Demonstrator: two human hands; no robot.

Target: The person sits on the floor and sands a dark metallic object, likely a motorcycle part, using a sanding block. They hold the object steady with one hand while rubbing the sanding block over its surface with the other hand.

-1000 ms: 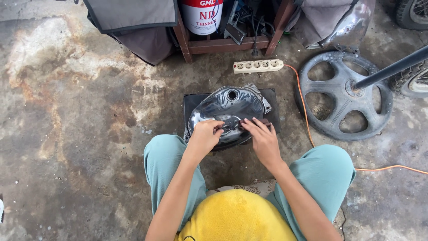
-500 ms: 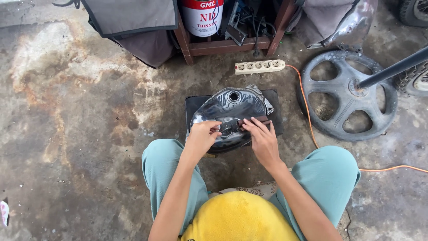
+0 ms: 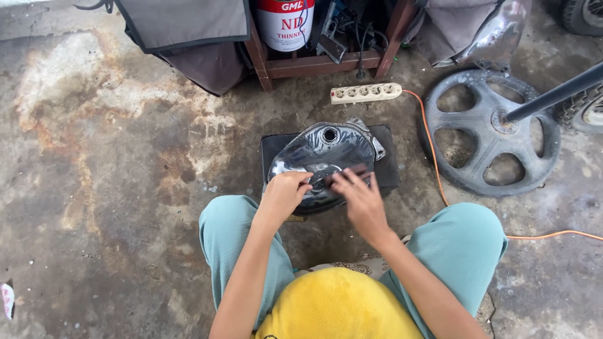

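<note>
Concrete floor; left hand point(image 3: 286, 194) and right hand point(image 3: 358, 198) press fingers onto glossy tank point(image 3: 323, 154).

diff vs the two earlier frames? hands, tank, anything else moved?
Left hand stayed curled on the near side of the glossy black tank. Right hand slid left across the tank, so the fingertips of both hands now nearly meet. Whether either grips anything is unclear. Tank, black pad, power strip and wheel stayed put.

— What does the person wear?
— A yellow top point(image 3: 336, 304) and light teal trousers point(image 3: 461, 242). Both arms are bare, no sleeves, no gloves on the hands.
</note>
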